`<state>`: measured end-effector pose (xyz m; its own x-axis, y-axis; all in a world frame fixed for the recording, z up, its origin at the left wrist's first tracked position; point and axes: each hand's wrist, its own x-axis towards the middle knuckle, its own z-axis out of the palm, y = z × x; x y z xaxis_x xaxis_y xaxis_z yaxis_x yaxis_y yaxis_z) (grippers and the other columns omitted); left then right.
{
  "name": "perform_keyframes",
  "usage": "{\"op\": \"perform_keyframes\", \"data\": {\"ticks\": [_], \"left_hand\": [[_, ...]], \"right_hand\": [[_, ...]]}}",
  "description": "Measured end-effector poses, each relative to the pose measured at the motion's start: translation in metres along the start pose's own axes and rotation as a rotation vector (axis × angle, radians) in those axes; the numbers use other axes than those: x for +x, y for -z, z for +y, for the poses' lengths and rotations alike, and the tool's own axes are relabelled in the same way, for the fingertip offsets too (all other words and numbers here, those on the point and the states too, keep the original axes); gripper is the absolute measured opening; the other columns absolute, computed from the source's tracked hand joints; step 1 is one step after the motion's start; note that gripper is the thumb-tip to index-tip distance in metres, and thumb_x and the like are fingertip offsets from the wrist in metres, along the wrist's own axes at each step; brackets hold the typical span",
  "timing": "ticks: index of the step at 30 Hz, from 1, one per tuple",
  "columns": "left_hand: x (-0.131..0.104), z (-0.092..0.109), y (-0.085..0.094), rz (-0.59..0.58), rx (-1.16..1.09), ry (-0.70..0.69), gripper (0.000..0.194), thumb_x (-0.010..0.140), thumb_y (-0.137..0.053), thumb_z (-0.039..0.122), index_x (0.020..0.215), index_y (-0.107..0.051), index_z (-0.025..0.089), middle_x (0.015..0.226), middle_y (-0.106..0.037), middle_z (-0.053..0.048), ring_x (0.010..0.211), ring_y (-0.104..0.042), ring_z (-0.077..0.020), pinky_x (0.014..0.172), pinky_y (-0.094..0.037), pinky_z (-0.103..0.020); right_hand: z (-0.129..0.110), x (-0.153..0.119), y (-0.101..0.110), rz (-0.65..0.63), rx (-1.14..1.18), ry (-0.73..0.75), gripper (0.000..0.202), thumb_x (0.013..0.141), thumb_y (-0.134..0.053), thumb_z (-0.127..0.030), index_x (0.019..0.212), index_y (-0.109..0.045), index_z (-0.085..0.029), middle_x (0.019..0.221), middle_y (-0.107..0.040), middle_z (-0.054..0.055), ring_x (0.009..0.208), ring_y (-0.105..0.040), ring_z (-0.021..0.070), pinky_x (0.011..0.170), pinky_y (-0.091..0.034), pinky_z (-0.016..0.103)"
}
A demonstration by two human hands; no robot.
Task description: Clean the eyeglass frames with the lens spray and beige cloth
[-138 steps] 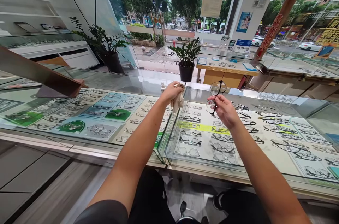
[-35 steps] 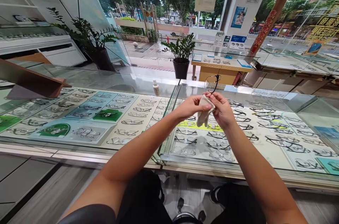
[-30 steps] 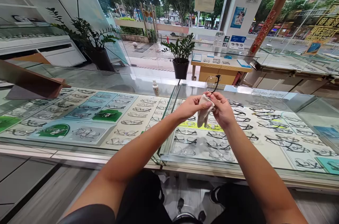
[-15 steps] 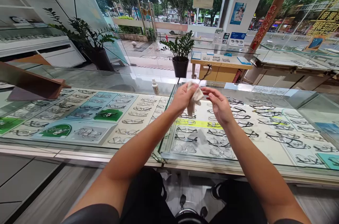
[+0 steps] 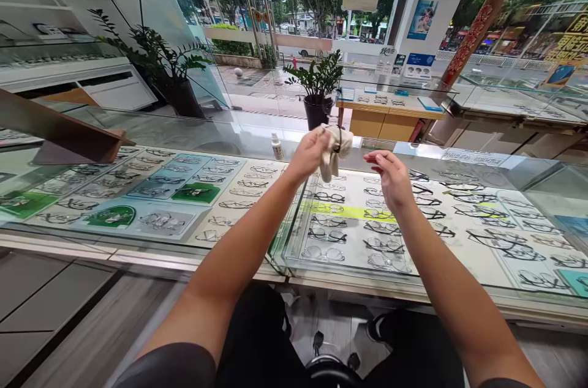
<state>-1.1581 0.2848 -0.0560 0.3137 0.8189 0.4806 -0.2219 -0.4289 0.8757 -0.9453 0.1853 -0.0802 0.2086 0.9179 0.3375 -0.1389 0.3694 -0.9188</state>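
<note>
My left hand point(image 5: 312, 152) is closed on a crumpled pale cloth point(image 5: 345, 142), held up above the glass counter. Against the cloth lies a pair of dark-framed eyeglasses point(image 5: 339, 138), seen mostly edge-on and partly lost in the folds. To the right, my right hand point(image 5: 394, 179) is apart from the cloth, its fingers stretched out to the left and holding nothing. A small white spray bottle point(image 5: 277, 148) stands on the glass, left of my left hand.
Below the hands, a glass display case point(image 5: 294, 272) holds rows of eyeglasses point(image 5: 327, 235). A brown slanted panel point(image 5: 92, 140) stands at the left on the counter. Beyond are a potted plant point(image 5: 316, 109) and a wooden display table point(image 5: 367, 122).
My right hand has moved away from the cloth to the right. The eyeglasses, which stuck out to the upper right, now lie against the cloth at my left hand. The view has shifted slightly.
</note>
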Motion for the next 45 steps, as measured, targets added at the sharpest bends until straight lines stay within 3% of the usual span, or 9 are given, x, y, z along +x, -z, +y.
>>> {"op": "perform_keyframes", "data": {"ticks": [3,5,12,21,27,29,33,40,45], "left_hand": [[-0.014,0.004,-0.019,-0.276,0.092,0.004,0.055,0.089,-0.079,0.071,0.099,-0.070,0.017,0.092,-0.069,-0.006,0.077,-0.060,-0.0160,0.070,-0.049,-0.029],[-0.024,0.005,-0.032,-0.343,0.123,0.018,0.053,0.091,-0.079,0.066,0.107,-0.068,0.017,0.094,-0.069,-0.005,0.079,-0.061,-0.0160,0.072,-0.048,-0.028],[-0.038,0.001,-0.057,-0.242,0.055,0.022,0.055,0.090,-0.078,0.067,0.108,-0.068,0.017,0.090,-0.069,-0.003,0.078,-0.063,-0.0151,0.073,-0.050,-0.026],[-0.038,0.005,-0.057,-0.128,0.164,-0.038,0.062,0.097,-0.060,0.079,0.079,-0.056,0.020,0.074,-0.056,0.000,0.068,-0.049,-0.0140,0.065,-0.041,-0.028],[-0.031,0.011,-0.042,-0.477,0.114,0.031,0.056,0.097,-0.064,0.074,0.096,-0.066,0.017,0.087,-0.064,-0.004,0.079,-0.055,-0.0171,0.075,-0.045,-0.029],[-0.031,0.011,-0.041,-0.524,0.082,0.041,0.054,0.095,-0.070,0.069,0.107,-0.069,0.017,0.097,-0.068,-0.007,0.086,-0.059,-0.0193,0.078,-0.047,-0.030],[-0.037,0.007,-0.048,-0.399,0.133,0.031,0.049,0.090,-0.079,0.059,0.111,-0.069,0.016,0.093,-0.066,-0.004,0.083,-0.058,-0.0182,0.075,-0.045,-0.028],[-0.044,0.013,-0.059,-0.122,0.268,-0.098,0.049,0.103,-0.060,0.063,0.081,-0.057,0.020,0.075,-0.056,0.001,0.072,-0.049,-0.0152,0.071,-0.039,-0.029],[-0.038,0.018,-0.050,-0.222,0.293,-0.081,0.058,0.106,-0.050,0.069,0.074,-0.048,0.021,0.070,-0.049,0.001,0.069,-0.044,-0.0158,0.069,-0.036,-0.031]], "right_hand": [[0.002,0.001,0.000,0.014,0.004,0.019,0.025,0.090,-0.080,-0.052,0.104,-0.084,-0.031,0.110,-0.082,0.001,0.108,-0.070,0.0213,0.097,-0.048,0.036],[0.002,0.002,-0.001,0.026,0.026,0.032,0.026,0.087,-0.084,-0.052,0.102,-0.085,-0.031,0.111,-0.082,0.001,0.107,-0.070,0.0218,0.097,-0.051,0.036],[0.007,0.000,-0.005,0.000,0.108,0.016,0.027,0.079,-0.093,-0.053,0.089,-0.085,-0.029,0.101,-0.082,0.002,0.097,-0.069,0.0206,0.093,-0.056,0.037],[0.007,-0.003,-0.011,0.024,0.190,-0.067,0.031,0.070,-0.098,-0.049,0.087,-0.082,-0.028,0.100,-0.083,0.001,0.093,-0.071,0.0192,0.086,-0.056,0.034],[0.002,0.001,-0.005,0.045,0.220,-0.117,0.032,0.073,-0.096,-0.050,0.089,-0.081,-0.027,0.093,-0.081,0.000,0.085,-0.072,0.0190,0.082,-0.059,0.035],[0.003,0.002,-0.003,0.051,0.219,-0.110,0.032,0.073,-0.096,-0.050,0.089,-0.080,-0.027,0.091,-0.080,0.000,0.084,-0.071,0.0187,0.078,-0.059,0.033],[0.004,0.001,-0.005,0.042,0.222,-0.107,0.035,0.074,-0.096,-0.053,0.090,-0.079,-0.027,0.091,-0.079,0.000,0.081,-0.069,0.0176,0.075,-0.057,0.033],[0.002,-0.007,-0.018,-0.005,0.242,-0.081,0.039,0.069,-0.098,-0.056,0.091,-0.081,-0.029,0.100,-0.084,0.001,0.092,-0.072,0.0194,0.085,-0.060,0.034],[0.000,-0.005,-0.013,-0.013,0.263,-0.110,0.038,0.070,-0.099,-0.054,0.091,-0.081,-0.028,0.100,-0.083,0.001,0.092,-0.074,0.0195,0.089,-0.062,0.035]]}}
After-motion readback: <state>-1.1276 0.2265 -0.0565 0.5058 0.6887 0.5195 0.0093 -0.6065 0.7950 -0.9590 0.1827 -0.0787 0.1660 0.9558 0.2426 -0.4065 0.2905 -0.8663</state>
